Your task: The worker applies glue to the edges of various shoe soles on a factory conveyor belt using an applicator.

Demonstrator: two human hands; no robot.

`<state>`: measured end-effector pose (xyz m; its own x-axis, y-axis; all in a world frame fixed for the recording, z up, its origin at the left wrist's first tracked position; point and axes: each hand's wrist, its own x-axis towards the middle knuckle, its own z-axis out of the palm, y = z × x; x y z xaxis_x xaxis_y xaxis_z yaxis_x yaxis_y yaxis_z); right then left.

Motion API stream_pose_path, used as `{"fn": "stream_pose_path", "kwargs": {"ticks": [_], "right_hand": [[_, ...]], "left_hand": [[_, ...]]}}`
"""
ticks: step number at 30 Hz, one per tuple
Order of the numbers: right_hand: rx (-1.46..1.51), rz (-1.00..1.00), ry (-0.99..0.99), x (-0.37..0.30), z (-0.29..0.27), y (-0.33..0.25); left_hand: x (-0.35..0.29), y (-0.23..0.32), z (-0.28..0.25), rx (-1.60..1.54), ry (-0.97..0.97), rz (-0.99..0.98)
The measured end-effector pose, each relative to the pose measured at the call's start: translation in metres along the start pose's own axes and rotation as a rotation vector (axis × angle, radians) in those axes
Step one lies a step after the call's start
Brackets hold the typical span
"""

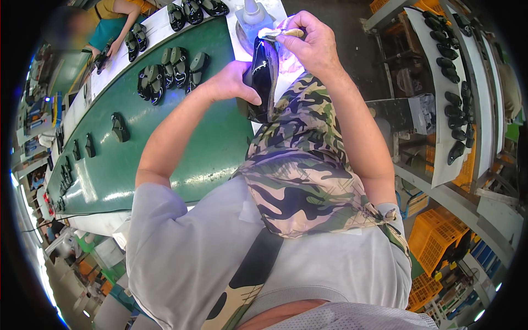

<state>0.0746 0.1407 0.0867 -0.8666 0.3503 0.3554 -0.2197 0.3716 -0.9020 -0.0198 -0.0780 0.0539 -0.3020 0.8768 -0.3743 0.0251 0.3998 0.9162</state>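
My left hand (235,83) grips a glossy black shoe (263,74), thumb across its side and the other fingers hidden behind it. The shoe is tilted up on end over the near end of the table. In a pinch, my right hand (316,44) has a small tool with a tan handle (293,33); its whitish end meets the top end of the shoe. What that whitish end is made of, I cannot make out. Just beyond the shoe stands a pale plastic bottle with a spout (253,15), lit bluish.
Several black strapped shoes (177,66) ride on the green belt (201,140) at my left, with others along its white far ledge (114,71). A co-worker's hands (113,49) handle a shoe there. To the right are a rack of dark shoes (452,102) and yellow crates (440,236).
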Motion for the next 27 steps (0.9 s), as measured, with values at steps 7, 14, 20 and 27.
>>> {"fn": "stream_pose_path", "kwargs": {"ticks": [7,14,20,27], "right_hand": [[0.029,-0.092,-0.150,-0.010,-0.003,0.011],[-0.026,-0.026,-0.173,-0.028,-0.007,0.021],[0.067,0.031,-0.218,-0.046,-0.008,0.029],[0.065,0.096,-0.314,-0.058,-0.024,0.021]], "left_hand": [[0.002,-0.013,-0.001,-0.158,-0.077,-0.062],[0.008,-0.025,0.009,-0.318,-0.118,-0.076],[0.015,-0.030,0.009,-0.527,-0.068,-0.088],[0.026,-0.024,0.008,-0.629,0.060,-0.055]]}}
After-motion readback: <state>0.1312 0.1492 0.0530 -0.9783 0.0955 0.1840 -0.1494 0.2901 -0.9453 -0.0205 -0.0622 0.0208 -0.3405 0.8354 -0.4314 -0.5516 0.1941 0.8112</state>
